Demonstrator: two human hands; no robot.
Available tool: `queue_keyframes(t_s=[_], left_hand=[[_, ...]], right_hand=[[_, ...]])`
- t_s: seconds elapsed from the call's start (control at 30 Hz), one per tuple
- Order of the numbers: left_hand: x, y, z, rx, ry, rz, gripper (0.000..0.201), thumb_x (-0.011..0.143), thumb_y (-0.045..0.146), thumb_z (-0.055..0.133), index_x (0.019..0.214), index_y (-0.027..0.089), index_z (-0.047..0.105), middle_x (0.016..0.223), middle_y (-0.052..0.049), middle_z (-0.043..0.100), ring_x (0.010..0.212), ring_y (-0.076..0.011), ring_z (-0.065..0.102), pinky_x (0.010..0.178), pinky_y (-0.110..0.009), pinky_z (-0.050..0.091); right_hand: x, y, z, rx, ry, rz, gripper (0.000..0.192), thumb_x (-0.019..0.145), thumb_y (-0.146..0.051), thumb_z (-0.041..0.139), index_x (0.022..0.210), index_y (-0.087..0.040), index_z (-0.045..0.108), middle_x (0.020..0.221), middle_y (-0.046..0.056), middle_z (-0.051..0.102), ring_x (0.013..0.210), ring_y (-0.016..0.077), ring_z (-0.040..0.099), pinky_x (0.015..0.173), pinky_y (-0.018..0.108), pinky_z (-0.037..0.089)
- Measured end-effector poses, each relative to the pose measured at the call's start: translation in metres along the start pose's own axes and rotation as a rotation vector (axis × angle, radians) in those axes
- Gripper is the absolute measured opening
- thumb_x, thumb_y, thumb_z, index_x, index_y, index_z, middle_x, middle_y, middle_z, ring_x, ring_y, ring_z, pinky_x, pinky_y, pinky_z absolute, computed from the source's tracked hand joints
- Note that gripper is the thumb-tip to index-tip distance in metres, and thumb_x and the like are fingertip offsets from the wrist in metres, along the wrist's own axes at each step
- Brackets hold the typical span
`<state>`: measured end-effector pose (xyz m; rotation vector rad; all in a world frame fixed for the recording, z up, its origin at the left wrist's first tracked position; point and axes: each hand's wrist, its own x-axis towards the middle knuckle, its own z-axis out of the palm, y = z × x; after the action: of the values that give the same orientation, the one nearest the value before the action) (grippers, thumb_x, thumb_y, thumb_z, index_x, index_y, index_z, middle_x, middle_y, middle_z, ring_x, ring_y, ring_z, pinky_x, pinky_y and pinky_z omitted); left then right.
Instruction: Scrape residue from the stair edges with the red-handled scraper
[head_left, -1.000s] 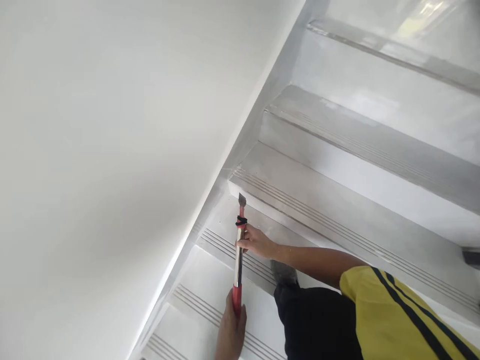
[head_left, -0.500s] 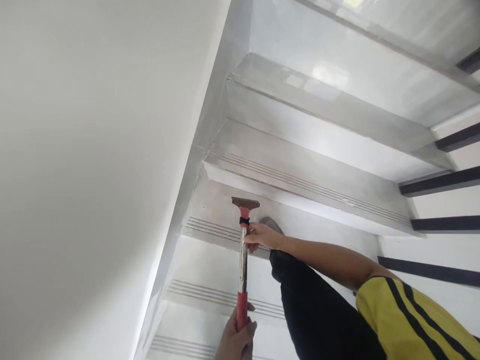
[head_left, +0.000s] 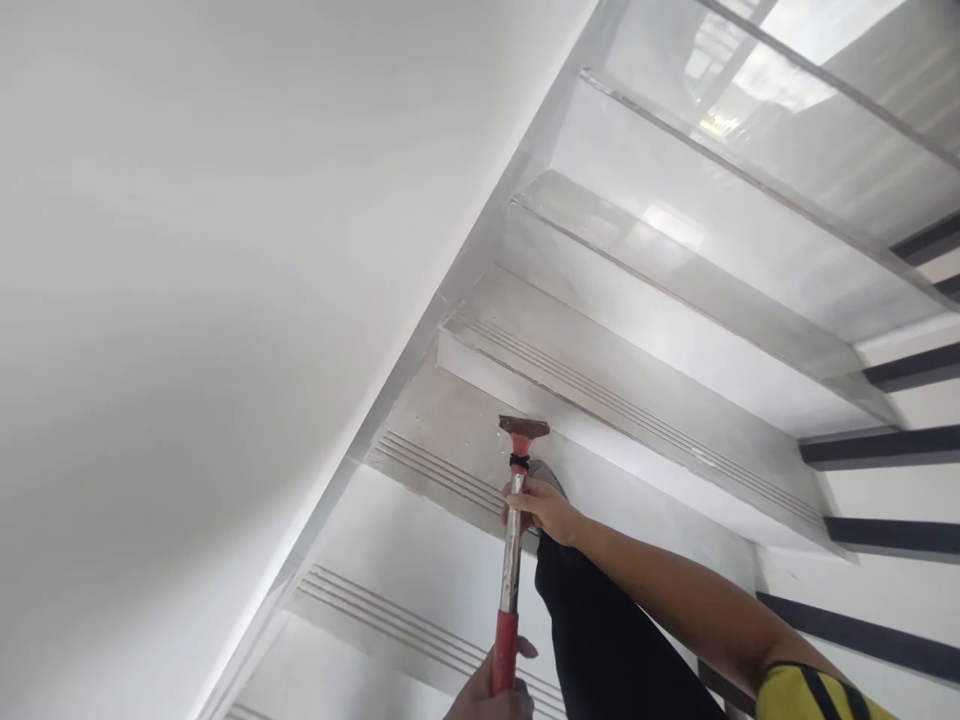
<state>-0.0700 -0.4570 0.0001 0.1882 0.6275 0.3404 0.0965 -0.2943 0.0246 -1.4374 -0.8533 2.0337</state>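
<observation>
A long-handled scraper point(head_left: 512, 560) stands nearly upright in view, with a metal shaft, a red grip and a red head point(head_left: 521, 440) carrying a wide brownish blade. My right hand point(head_left: 551, 508) is closed round the shaft just below the head. Lower down, my left hand point(head_left: 495, 692) wraps the red grip, partly cut off by the bottom edge. The blade end is over a grey-white stair tread point(head_left: 450, 415); whether it touches cannot be made out. A few pale specks lie on that tread. Behind my right hand, a grey shoe point(head_left: 549, 474) rests on the step.
Pale, glossy stairs point(head_left: 712, 200) rise towards the upper right, some with grooved edges. A plain white wall point(head_left: 225, 250) fills the left side. Dark railing bars point(head_left: 885, 450) line the right. My leg in black trousers point(head_left: 615, 640) is at the bottom.
The view has tilted, so more upper stairs show. The scraper and both hands appear slightly further right and lower in view. Both hands keep their hold.
</observation>
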Motion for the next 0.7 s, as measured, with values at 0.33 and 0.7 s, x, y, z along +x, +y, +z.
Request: queue_keyframes(t_s=[0.33, 0.7], left_hand=[[0.011, -0.013, 0.006, 0.085, -0.094, -0.07, 0.061, 0.066, 0.056, 0.063, 0.111, 0.019, 0.046, 0.061, 0.002, 0.056, 0.048, -0.009, 0.048, 0.048, -0.021, 0.029], [-0.005, -0.024, -0.006, 0.255, 0.126, -0.089, 0.06, 0.067, 0.068, 0.054, 0.099, 0.016, 0.055, 0.055, 0.004, 0.053, 0.038, -0.0057, 0.041, 0.04, -0.02, 0.03]], right_hand=[[0.001, -0.024, 0.014, -0.094, 0.045, -0.108, 0.036, 0.073, -0.046, 0.064, 0.082, -0.018, 0.043, 0.071, 0.003, 0.063, 0.055, 0.0148, 0.061, 0.052, 0.028, 0.047], [-0.039, -0.093, -0.068, -0.367, 0.508, -0.302, 0.036, 0.074, -0.05, 0.061, 0.087, -0.019, 0.05, 0.055, -0.005, 0.045, 0.035, 0.0052, 0.04, 0.032, 0.019, 0.024]])
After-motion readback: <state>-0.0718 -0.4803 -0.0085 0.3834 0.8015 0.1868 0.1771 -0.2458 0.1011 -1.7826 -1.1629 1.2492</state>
